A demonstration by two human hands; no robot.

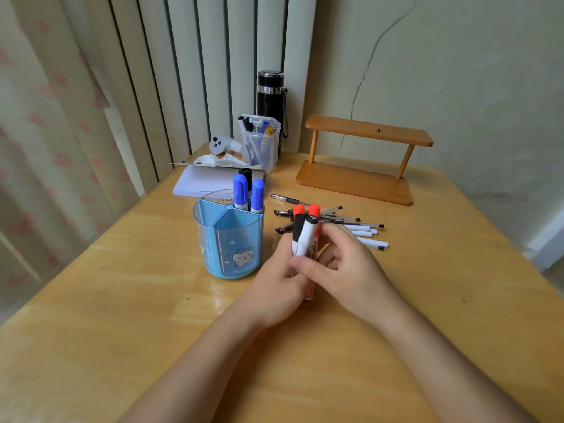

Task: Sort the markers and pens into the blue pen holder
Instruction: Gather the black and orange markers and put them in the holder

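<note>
The blue pen holder [229,239] stands on the wooden table, split into compartments. Its far compartment holds two blue-capped markers [247,192] and a black-capped one behind them. Just right of the holder, my left hand [276,282] and my right hand [345,264] together grip an upright bundle of markers [303,232], two with red caps and two with black caps. Behind my hands lies a loose pile of pens [345,222], some clear with black tips, some white.
A wooden two-tier shelf [363,166] stands at the back right. A clear box of pens [262,141], a black flask [271,93], a white controller [221,144], crumpled tissue and a notepad [204,183] sit at the back left.
</note>
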